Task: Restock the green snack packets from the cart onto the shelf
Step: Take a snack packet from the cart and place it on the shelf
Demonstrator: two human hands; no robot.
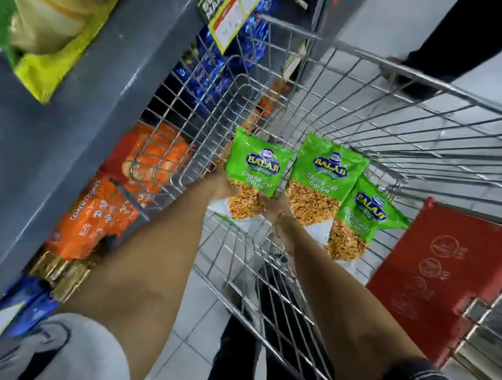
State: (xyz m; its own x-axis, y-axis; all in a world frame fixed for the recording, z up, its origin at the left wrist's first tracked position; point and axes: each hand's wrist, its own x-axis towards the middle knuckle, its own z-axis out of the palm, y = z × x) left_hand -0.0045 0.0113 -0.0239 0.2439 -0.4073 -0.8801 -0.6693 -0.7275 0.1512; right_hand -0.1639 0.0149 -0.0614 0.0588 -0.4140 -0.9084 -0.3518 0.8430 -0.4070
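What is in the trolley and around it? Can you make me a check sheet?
Surface: silver wire shopping cart, holding packets.
Job's things: three green snack packets; left packet, middle packet, right packet.
Clutter: orange biscuit packs on grey shelf.
Grips: left hand holds left packet; right hand holds middle packet.
Cables: nothing seen.
Surroundings: red cart flap, white tiled floor.

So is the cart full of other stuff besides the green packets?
No, the cart holds only three green packets, two of them gripped by the left hand and right hand.
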